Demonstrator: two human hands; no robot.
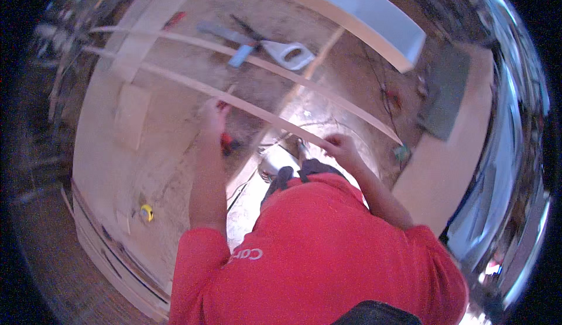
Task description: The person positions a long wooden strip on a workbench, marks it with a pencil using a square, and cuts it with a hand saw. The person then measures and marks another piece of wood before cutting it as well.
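A long, thin wooden strip [257, 112] runs slantwise in front of me, from the far left down toward the right. My right hand [342, 148] pinches its near right end. Against the near edge of the strip, farther left, is my left hand [214, 117], blurred, its fingers curled; what they hold is unclear. A second wooden strip [333, 98] lies beyond, roughly alongside the first. Past it rests a handsaw [287, 54] with a whitish handle, beside a small light-blue piece [240, 55]. Below my left hand shows a red and black object [228, 143], too blurred to name.
A yellow tape measure [146, 212] sits at the left on a large pale board [105, 149]. At the far side a long white panel [357, 9] stretches across. A grey-green sheet [448, 93] lies on the right. Dark cables [377, 73] trail over the dusty surface.
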